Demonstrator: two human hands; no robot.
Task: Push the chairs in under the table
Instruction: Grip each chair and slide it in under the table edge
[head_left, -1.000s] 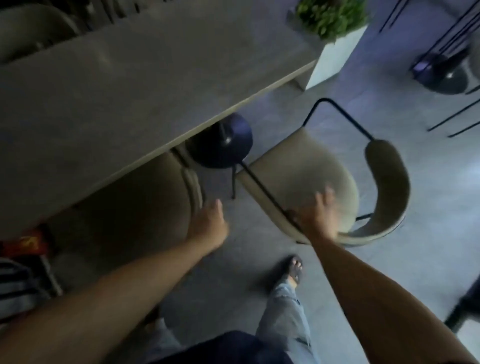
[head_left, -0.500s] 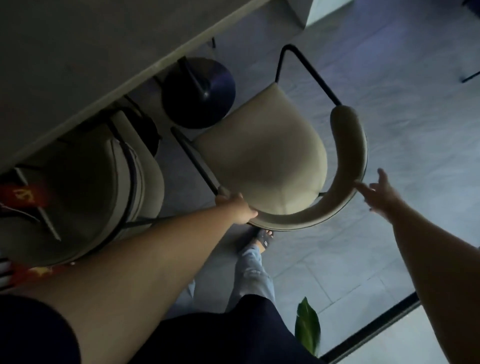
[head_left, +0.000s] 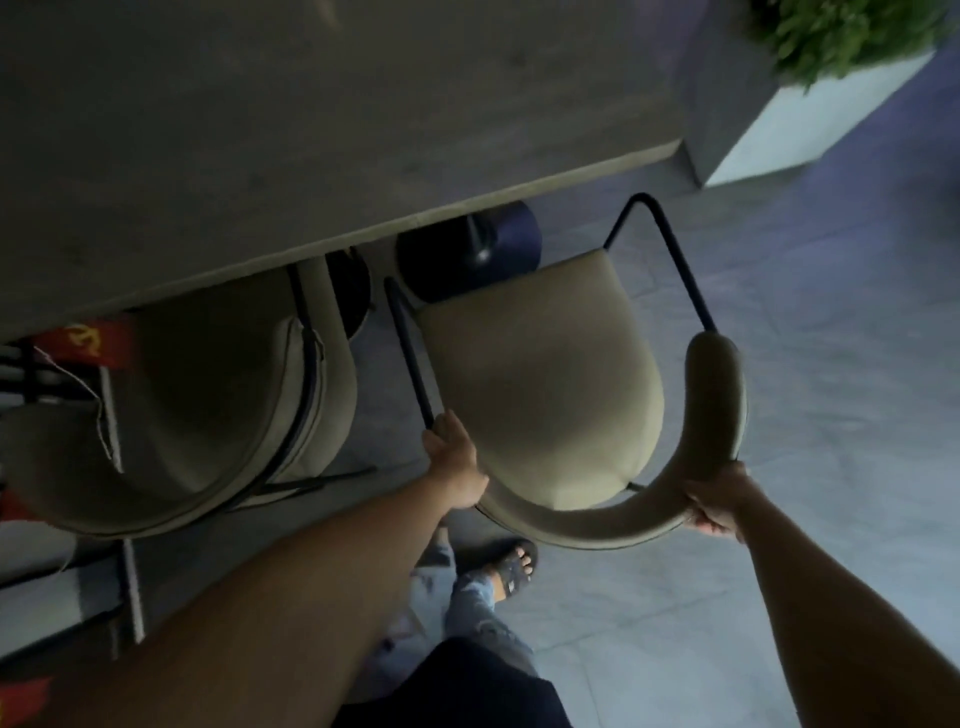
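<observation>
A beige padded chair (head_left: 545, 374) with a curved backrest and thin black metal arms stands just off the table's (head_left: 311, 130) near edge, its seat front close to the edge. My left hand (head_left: 454, 462) grips the left end of the backrest where the black arm meets it. My right hand (head_left: 719, 501) is closed around the right side of the curved backrest. A second beige chair (head_left: 208, 395) to the left sits partly under the table.
A round dark table base (head_left: 467, 254) stands on the floor ahead of the chair seat. A white planter (head_left: 810, 119) with a green plant is at the far right. My sandalled foot (head_left: 511, 566) is just behind the chair. Red items lie at the left.
My right hand has closed on the right side of the backrest, which it was only reaching for. My left hand keeps its hold on the left end.
</observation>
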